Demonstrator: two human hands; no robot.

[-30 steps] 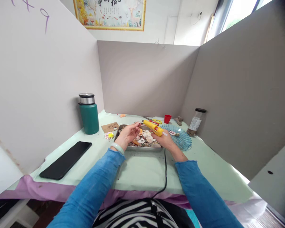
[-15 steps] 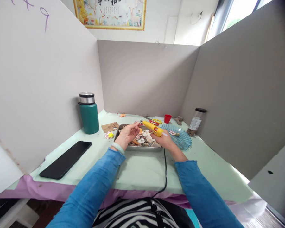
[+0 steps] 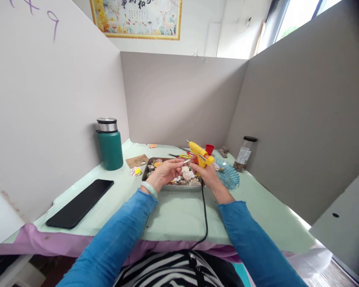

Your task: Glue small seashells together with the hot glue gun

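My right hand [image 3: 206, 174] grips a yellow glue gun [image 3: 199, 153], its nozzle now tipped up and pointing back left, its black cord [image 3: 204, 211] running toward me. My left hand [image 3: 166, 170] hovers over a metal tray [image 3: 167, 186] of several seashells, its fingers pinched on a small pale shell near the right hand. Both hands meet above the tray's right half.
A green flask [image 3: 109, 143] stands at the left and a black phone [image 3: 80, 203] lies near the front left. A blue glass dish [image 3: 229, 177], red cup [image 3: 210, 149], scissors [image 3: 179, 156] and a jar [image 3: 244, 154] sit at the right and back. Grey partitions wall three sides.
The right hand has raised and swung the glue gun, which was lying level pointing left; its nozzle has left the shell. The left hand moved right, toward the right hand.
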